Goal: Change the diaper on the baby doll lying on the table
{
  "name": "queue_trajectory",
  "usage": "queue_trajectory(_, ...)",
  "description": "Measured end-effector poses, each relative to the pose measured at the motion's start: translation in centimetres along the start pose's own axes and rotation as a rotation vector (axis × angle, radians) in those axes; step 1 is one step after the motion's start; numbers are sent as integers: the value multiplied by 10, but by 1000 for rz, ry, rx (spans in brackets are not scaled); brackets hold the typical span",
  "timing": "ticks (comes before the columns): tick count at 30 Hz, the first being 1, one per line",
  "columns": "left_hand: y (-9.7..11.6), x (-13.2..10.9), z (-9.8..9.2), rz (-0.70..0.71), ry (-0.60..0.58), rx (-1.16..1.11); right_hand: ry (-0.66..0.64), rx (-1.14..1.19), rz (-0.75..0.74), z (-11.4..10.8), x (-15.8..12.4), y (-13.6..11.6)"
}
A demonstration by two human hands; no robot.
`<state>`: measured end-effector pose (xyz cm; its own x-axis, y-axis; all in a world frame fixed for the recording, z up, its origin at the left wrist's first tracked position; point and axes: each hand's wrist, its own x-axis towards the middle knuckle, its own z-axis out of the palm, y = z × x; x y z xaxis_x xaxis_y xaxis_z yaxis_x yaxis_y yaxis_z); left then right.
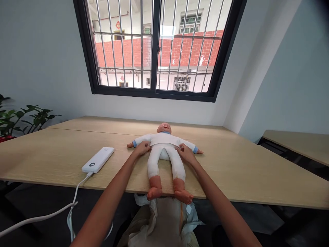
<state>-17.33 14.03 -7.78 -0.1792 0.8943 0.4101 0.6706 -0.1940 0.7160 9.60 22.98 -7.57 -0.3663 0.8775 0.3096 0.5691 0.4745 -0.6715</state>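
Between left hand (143, 148) and right hand (186, 153): baby doll (166, 139), face up on the tabletop (239, 168), head beyond both hands, feet back toward the near edge. Fingers of both hands bent, half curled, tips against the waist, one hand per side; whether pinching cloth or merely resting there, cannot tell. Well left of left hand, slightly nearer: power bank (98, 160), charging cable (74, 197) plugged in and trailing over the edge. Farther left: leafy plant (36, 116). Beyond both hands: barred window (155, 92). Below the hands, past the feet: crumpled pale material (167, 219), kind unclear. Textures: smooth reddish head and feet; white cloth top (164, 138), blue collar and cuffs; rounded, stuffed-looking white legs; pale wood-grain tabletop; glossy white slab of a power bank.
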Motion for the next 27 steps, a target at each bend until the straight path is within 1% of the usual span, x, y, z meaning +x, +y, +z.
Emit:
queue_trajectory(2,9,-10,-11,-38,-33,0,-3,117,-16,-8,-18,-5)
queue_trajectory(4,22,-28,-19,-52,-29,-23,6,222,-49,-14,-47,-10)
queue_trajectory(5,28,-38,-21,-60,-33,-47,-13,224,-73,-16,-63,-13)
queue_trajectory(6,34,-48,-22,-73,-82,-66,-41,209,-98,-18,-80,-16)
queue_trajectory(7,40,-56,-23,-87,-164,-73,-77,175,-127,-20,-97,-19)
queue_trajectory(9,50,-68,-23,-119,-283,-60,-148,88,-198,-25,-126,-25)
queue_trajectory(10,54,-70,-24,-130,-313,-38,-196,56,-214,-28,-138,-29)
queue_trajectory(12,62,-70,-27,-136,-322,6,-290,11,-237,-32,-155,-35)
queue_trajectory(14,71,-68,-30,-99,-310,73,-355,-27,-237,-33,-166,-40)
queue_trajectory(15,77,-68,-31,-79,-287,126,-366,-47,-228,-33,-170,-41)
queue_trajectory(17,92,-71,-29,-63,-224,283,-357,-66,-203,-29,-176,-44)
queue_trajectory(19,109,-79,-22,-90,-199,455,-343,-51,-191,-27,-180,-46)
queue_trajectory(21,127,-90,-11,-108,-201,583,-318,-54,-198,-28,-181,-48)
queue_trajectory(23,144,-103,1,-103,-213,664,-285,-94,-210,-30,-181,-50)
queue_trajectory(25,157,-120,10,-104,-252,690,-257,-122,-224,-33,-181,-50)
queue_trajectory(27,164,-138,15,-117,-323,658,-242,-106,-239,-33,-182,-48)
